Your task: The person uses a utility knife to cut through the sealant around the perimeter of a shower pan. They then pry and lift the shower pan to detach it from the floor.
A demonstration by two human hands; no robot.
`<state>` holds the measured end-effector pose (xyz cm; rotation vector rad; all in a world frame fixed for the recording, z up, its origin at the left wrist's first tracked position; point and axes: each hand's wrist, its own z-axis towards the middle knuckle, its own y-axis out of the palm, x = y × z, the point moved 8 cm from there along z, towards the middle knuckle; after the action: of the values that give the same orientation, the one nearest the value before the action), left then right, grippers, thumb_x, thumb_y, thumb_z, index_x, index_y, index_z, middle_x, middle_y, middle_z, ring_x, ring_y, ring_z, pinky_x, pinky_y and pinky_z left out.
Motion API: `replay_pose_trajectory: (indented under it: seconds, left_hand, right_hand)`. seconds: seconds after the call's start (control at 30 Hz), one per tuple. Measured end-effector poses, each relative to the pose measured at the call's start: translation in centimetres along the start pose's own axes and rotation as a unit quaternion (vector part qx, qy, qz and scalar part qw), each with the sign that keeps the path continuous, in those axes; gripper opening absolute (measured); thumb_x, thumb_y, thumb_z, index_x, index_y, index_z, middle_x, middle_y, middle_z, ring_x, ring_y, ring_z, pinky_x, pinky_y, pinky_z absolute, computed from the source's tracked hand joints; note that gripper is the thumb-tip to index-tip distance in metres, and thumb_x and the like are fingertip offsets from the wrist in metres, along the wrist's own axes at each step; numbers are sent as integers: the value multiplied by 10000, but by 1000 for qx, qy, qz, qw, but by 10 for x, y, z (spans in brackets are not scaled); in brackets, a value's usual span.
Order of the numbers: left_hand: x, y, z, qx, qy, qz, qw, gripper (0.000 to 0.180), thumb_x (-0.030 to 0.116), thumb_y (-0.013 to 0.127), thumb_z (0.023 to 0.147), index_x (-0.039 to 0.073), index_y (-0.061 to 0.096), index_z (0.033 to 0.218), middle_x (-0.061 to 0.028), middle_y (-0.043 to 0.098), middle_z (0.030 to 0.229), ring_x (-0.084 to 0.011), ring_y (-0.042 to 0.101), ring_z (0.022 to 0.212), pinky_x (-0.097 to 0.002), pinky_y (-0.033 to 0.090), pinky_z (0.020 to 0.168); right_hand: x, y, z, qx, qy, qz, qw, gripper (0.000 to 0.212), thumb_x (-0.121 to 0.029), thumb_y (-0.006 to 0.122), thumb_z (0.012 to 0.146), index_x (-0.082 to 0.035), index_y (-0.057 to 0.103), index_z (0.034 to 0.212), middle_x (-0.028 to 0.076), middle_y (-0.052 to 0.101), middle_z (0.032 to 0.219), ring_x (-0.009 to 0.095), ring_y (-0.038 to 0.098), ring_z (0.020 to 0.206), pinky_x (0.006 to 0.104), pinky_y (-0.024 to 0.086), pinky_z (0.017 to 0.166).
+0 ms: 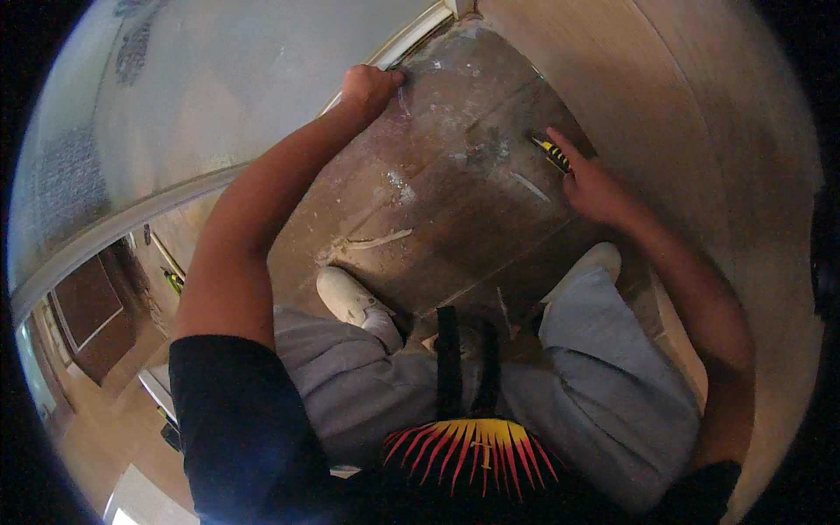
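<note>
My right hand [599, 188] is wrapped round a yellow and black utility knife [555, 156], its tip pointing up and left above the brown tiled floor [455, 236]. The index finger stretches along the knife. At the bottom edge of a large pale glass panel [236, 79], my left hand [371, 90] is closed, its fingers against the white frame strip [416, 35]. A thin pale sliver shows just below those fingers; what they pinch is too small to make out.
A curled pale strip [378, 240] lies on the floor near my left shoe [346, 296], among white smears and crumbs. Along the right runs a smooth beige wall [700, 114]. Behind my left arm are a dark framed panel [87, 311] and a yellow-green tool [173, 280].
</note>
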<state>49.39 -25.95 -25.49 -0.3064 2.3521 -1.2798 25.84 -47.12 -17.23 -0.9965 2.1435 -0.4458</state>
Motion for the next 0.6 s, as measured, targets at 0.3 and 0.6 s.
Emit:
replay_pose_trajectory:
  seconds: [0.3,0.6]
  left_hand:
    - [3,-10,3,-6,-5,-13,1000,168,170,506,877,178,572,1032,-97,649,720,-286,673,695,-400,527,535]
    - [2,-18,-16,-12,-44,-15,999,124,126,537,831,99,618,921,-89,682,786,-265,683,730,-390,542,580]
  right_hand:
    - [21,-4,14,59,-44,44,996,693,1,438,844,-200,189,1459,307,493,1240,437,549,1065,464,409,936]
    - [13,0,13,26,-19,35,999,695,4,447,839,-206,203,1454,291,439,1309,414,537,1107,439,413,954]
